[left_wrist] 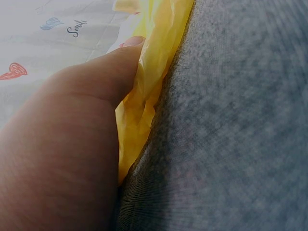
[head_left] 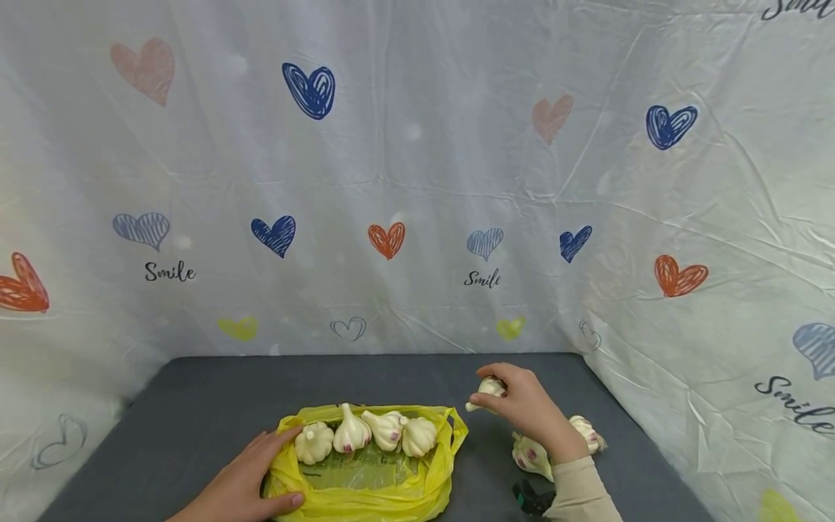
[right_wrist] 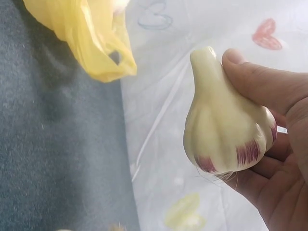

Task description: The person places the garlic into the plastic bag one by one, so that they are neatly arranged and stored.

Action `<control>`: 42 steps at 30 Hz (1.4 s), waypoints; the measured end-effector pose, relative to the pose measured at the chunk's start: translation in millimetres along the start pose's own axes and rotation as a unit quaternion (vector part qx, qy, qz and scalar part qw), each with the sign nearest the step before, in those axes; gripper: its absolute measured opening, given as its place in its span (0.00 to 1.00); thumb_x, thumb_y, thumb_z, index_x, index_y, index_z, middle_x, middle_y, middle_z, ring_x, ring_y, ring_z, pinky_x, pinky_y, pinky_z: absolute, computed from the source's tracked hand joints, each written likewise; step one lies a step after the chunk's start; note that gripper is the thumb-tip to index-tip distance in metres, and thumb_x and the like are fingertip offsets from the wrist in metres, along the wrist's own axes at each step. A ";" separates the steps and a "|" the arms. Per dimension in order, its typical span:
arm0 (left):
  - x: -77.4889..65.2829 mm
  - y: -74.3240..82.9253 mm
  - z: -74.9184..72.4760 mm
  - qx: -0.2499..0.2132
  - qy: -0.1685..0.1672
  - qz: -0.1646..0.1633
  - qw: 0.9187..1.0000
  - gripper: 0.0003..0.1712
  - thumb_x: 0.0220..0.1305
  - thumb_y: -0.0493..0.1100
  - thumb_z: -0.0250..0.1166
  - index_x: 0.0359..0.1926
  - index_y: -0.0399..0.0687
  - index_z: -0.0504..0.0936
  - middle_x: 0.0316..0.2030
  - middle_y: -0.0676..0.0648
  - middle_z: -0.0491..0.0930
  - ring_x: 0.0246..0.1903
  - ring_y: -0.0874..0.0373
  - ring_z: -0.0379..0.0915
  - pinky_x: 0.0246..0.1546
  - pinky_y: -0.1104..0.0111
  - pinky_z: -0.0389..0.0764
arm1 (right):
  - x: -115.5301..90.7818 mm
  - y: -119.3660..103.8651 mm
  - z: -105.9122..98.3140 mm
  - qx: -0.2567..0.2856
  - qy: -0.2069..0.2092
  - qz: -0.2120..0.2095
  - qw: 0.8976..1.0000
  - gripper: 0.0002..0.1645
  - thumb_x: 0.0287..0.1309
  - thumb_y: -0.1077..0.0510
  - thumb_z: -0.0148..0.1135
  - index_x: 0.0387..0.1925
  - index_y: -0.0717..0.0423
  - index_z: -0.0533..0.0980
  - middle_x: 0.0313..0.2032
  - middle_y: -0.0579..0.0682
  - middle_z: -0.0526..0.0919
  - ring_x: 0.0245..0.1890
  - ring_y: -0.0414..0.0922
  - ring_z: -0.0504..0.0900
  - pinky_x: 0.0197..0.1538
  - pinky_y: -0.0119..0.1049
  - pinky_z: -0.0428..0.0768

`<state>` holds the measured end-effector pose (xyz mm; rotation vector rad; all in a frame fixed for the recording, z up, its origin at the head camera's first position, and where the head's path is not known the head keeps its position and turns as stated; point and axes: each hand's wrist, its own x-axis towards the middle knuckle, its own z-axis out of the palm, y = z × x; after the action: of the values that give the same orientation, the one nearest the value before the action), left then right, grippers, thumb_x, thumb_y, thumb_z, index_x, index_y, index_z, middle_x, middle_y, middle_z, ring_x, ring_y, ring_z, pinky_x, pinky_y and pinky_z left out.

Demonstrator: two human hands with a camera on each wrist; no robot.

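My right hand [head_left: 522, 399] holds a garlic bulb [right_wrist: 226, 120] between thumb and fingers, raised to the right of a yellow plastic bag [head_left: 365, 500]. The bulb is whitish with purple patches, a long neck and short roots at its base. Inside the bag's wide mouth, several garlic bulbs [head_left: 352, 431] sit in a row along the far side. My left hand [head_left: 244, 478] rests on the bag's left side, thumb and fingers spread apart along the rim. In the left wrist view, the thumb touches the crinkled yellow plastic [left_wrist: 144, 101].
Two more garlic bulbs lie on the dark grey table [head_left: 215, 406] by the right forearm, one nearer [head_left: 531, 457] and one partly behind the wrist [head_left: 587, 433]. A small black object [head_left: 531, 499] shows beside the beige sleeve [head_left: 583, 493]. A white heart-print sheet [head_left: 417, 290] hangs behind the table.
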<state>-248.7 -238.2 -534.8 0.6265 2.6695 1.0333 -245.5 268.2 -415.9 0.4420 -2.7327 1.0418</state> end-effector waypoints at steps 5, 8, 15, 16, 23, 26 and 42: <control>-1.6 7.0 -1.6 0.012 0.011 0.021 1.000 0.52 0.73 0.68 0.70 0.87 0.59 0.60 0.84 0.38 0.58 0.77 0.11 0.40 0.54 0.12 0.60 | 0.1 -7.6 -0.3 -0.006 0.001 -0.012 1.000 0.27 0.69 0.44 0.77 0.63 0.51 0.85 0.57 0.50 0.87 0.41 0.39 0.85 0.40 0.37 0.85; -3.2 10.7 -2.4 0.022 0.016 0.027 0.999 0.51 0.74 0.67 0.70 0.87 0.58 0.59 0.83 0.37 0.59 0.77 0.11 0.41 0.56 0.13 0.61 | -0.4 -9.7 -0.9 -0.008 0.008 -0.011 1.000 0.25 0.68 0.48 0.78 0.62 0.51 0.85 0.57 0.49 0.87 0.40 0.39 0.85 0.40 0.37 0.85; -7.0 10.7 -0.6 0.030 0.021 0.033 0.999 0.51 0.74 0.66 0.70 0.87 0.55 0.60 0.83 0.36 0.61 0.76 0.11 0.44 0.56 0.14 0.62 | -1.8 -9.6 0.9 -0.005 0.005 -0.014 1.000 0.26 0.68 0.46 0.78 0.62 0.50 0.85 0.57 0.49 0.87 0.40 0.39 0.84 0.39 0.36 0.85; -7.1 10.2 -0.3 0.030 0.023 0.035 0.999 0.51 0.74 0.66 0.70 0.87 0.55 0.61 0.83 0.37 0.61 0.76 0.11 0.44 0.56 0.14 0.62 | -2.0 -9.6 1.1 -0.004 0.003 -0.016 1.000 0.26 0.68 0.45 0.78 0.62 0.50 0.85 0.57 0.49 0.87 0.40 0.39 0.84 0.39 0.36 0.85; -6.5 8.5 0.3 0.025 0.031 0.044 0.998 0.51 0.73 0.67 0.71 0.87 0.58 0.61 0.83 0.39 0.60 0.76 0.10 0.44 0.56 0.14 0.62 | -1.7 -11.0 2.3 0.000 -0.003 -0.033 0.999 0.28 0.68 0.41 0.76 0.62 0.49 0.85 0.57 0.48 0.87 0.41 0.39 0.85 0.41 0.36 0.86; -5.7 8.3 0.2 0.024 0.031 0.044 0.998 0.51 0.73 0.67 0.71 0.87 0.58 0.61 0.83 0.40 0.60 0.76 0.11 0.44 0.56 0.14 0.61 | -0.4 -11.9 3.8 -0.005 -0.009 -0.041 0.999 0.28 0.69 0.39 0.76 0.62 0.49 0.85 0.57 0.47 0.87 0.43 0.38 0.85 0.43 0.36 0.86; -7.1 11.2 -1.0 0.029 0.017 0.023 0.999 0.51 0.74 0.67 0.70 0.88 0.59 0.59 0.83 0.36 0.60 0.77 0.12 0.43 0.55 0.14 0.62 | 3.9 -23.8 22.7 -0.005 -0.045 -0.056 0.997 0.26 0.69 0.43 0.77 0.62 0.49 0.85 0.57 0.46 0.87 0.41 0.37 0.84 0.41 0.37 0.85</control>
<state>-239.2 -234.7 -526.2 0.6897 2.7355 0.9902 -242.5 235.2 -416.9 0.6474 -2.7539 1.0031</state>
